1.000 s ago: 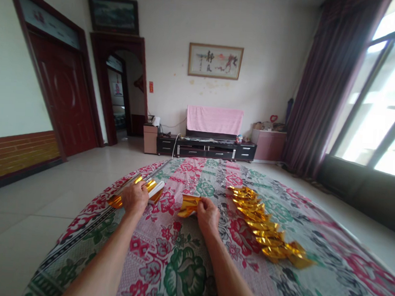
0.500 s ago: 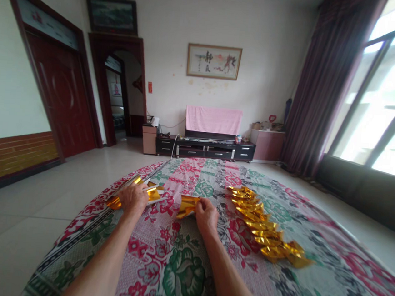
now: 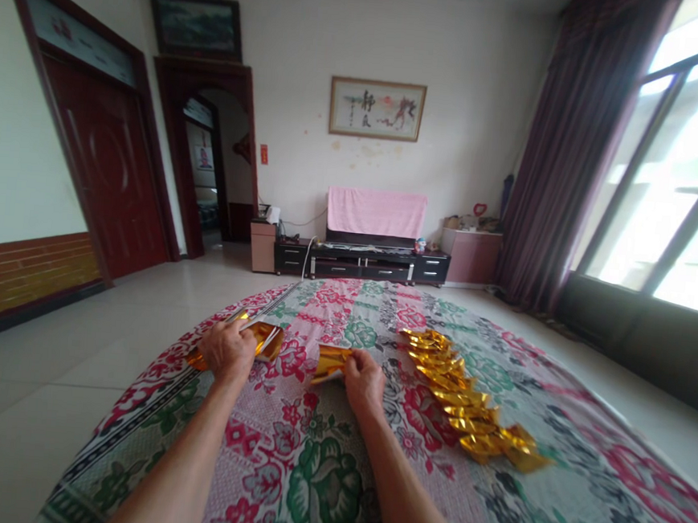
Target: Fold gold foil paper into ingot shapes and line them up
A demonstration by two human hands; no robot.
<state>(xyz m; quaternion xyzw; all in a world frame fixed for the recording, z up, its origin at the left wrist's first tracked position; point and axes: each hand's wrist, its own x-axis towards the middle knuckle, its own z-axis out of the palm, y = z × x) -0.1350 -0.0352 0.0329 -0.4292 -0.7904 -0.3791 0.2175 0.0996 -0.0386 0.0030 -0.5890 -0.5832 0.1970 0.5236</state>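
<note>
At the left of the flowered cloth, my left hand (image 3: 230, 350) is closed on gold foil sheets (image 3: 269, 341), whose pale edges show beside the fingers. Some gold also sticks out on the hand's far left. My right hand (image 3: 366, 380), closed in a pinch, holds one gold foil sheet (image 3: 332, 362) by its right end, low over the cloth. Farther right, several folded gold foil pieces (image 3: 462, 399) lie in a slanting row, touching one another. The fingertips of my left hand are partly hidden.
The patterned cloth (image 3: 325, 485) covers a rounded surface in front of me. Beyond it stand a low black cabinet (image 3: 364, 267) and a screen under a pink cloth (image 3: 377, 212). A purple curtain (image 3: 575, 150) hangs by the window at right.
My left hand has moved slightly left, and the foil sheets beside it have shifted and show more of their gold side. My right hand and its sheet have hardly moved.
</note>
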